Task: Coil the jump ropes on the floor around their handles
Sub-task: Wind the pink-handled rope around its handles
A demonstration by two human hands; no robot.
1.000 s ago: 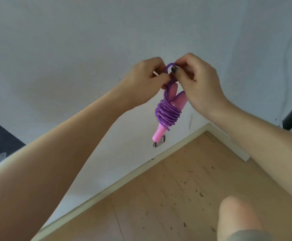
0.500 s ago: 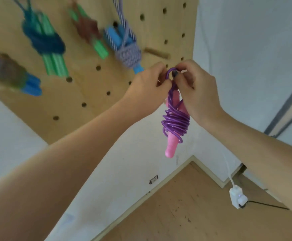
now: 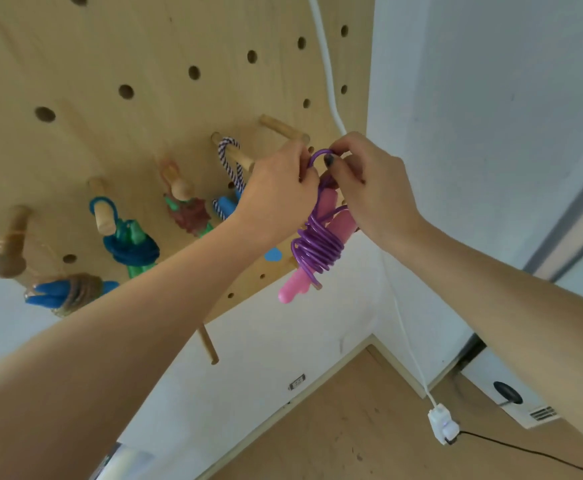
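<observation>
pegboard (image 3: pixel 117 46) fills much more of my view than half a second ago, and its wooden pegs now show plainly. i see both hands closer to the board than before, raised in front of its right edge, with the purple jump rope (image 3: pixel 318 247) between them. my left hand (image 3: pixel 276 188) and right hand (image 3: pixel 373 188) each pinch the small purple loop (image 3: pixel 319 155) at the top of the bundle, just below a bare peg (image 3: pixel 281 130). the bundle hangs from that loop, long axis near vertical and leaning, its pink handles (image 3: pixel 295 284) pointing down and to the left, the cord coiled round their middle. other coiled ropes hang on pegs to the left: striped (image 3: pixel 229 161), red-brown (image 3: pixel 189 214), dark blue (image 3: pixel 132 251).
</observation>
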